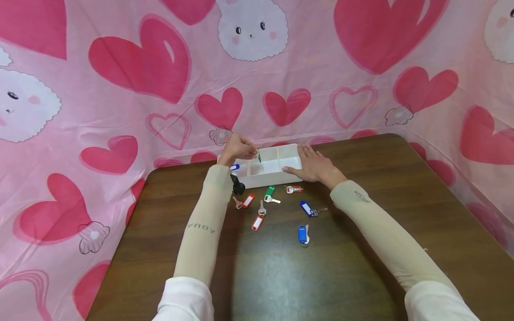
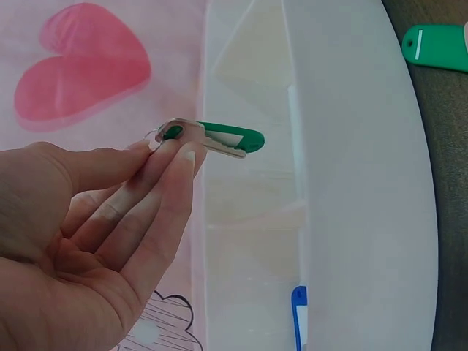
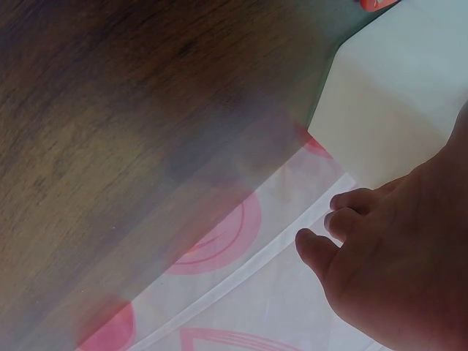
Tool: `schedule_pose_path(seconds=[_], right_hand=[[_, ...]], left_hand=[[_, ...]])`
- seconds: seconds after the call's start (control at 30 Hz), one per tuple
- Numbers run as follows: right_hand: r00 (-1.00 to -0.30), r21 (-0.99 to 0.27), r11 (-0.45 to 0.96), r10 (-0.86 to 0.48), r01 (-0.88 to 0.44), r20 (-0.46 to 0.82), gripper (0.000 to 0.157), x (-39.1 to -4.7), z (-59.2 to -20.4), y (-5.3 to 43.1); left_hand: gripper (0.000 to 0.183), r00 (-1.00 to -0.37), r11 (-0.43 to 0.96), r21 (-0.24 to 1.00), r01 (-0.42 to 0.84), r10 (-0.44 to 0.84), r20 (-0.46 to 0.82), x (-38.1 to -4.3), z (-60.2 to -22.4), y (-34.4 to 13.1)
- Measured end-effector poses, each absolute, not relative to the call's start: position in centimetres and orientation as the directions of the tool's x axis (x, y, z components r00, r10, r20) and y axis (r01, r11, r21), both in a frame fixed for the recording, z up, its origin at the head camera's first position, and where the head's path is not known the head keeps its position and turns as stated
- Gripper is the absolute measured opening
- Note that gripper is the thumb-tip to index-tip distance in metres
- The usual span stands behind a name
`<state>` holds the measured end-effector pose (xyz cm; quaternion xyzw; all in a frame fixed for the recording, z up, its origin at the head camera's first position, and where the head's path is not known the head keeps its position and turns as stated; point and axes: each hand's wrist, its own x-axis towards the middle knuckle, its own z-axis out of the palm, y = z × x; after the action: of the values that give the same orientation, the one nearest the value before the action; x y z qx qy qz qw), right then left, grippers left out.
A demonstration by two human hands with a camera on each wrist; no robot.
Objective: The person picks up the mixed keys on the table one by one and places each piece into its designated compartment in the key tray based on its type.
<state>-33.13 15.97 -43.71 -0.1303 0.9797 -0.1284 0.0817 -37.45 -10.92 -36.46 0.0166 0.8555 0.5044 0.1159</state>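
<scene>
Between thumb and fingertips my left hand [image 1: 239, 148] pinches a key with a green tag [image 2: 232, 137] by its ring end. It holds the key over the white divided box [image 1: 265, 179], near the middle compartment. My right hand [image 1: 315, 167] rests on the box's right end, fingers extended along that side and thumb over the front rim. In the box's left compartment lies a blue key tag [image 1: 234, 167]. The right wrist view shows the back of the right hand [image 3: 409, 248] against the box's outer wall.
In front of the box, keys with tags lie on the brown wooden table [image 1: 273, 276]: a green one [image 1: 269, 191], red ones [image 1: 258, 222] and blue ones [image 1: 302, 234]. A pink heart-patterned cloth [image 1: 257, 76] hangs close behind the box. A black device [image 1: 238, 185] sits at the left wrist.
</scene>
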Motion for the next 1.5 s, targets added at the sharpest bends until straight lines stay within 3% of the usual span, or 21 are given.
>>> schedule_pose_path(seconds=[0.8, 1.5], right_hand=[[-0.949, -0.286, 0.929, -0.282, -0.233, -0.144, 0.120, -33.2, -43.7, 15.7], [-0.951, -0.277, 0.933, -0.274, -0.228, -0.141, 0.120, -33.2, -43.6, 15.8]], left_hand=[[0.020, -0.975, 0.511, 0.854, -0.097, 0.123, -0.184, -37.9, -36.9, -10.1], [0.026, -0.953, 0.586, 0.805, 0.098, 0.289, -0.094, -36.3, -36.7, -11.2]])
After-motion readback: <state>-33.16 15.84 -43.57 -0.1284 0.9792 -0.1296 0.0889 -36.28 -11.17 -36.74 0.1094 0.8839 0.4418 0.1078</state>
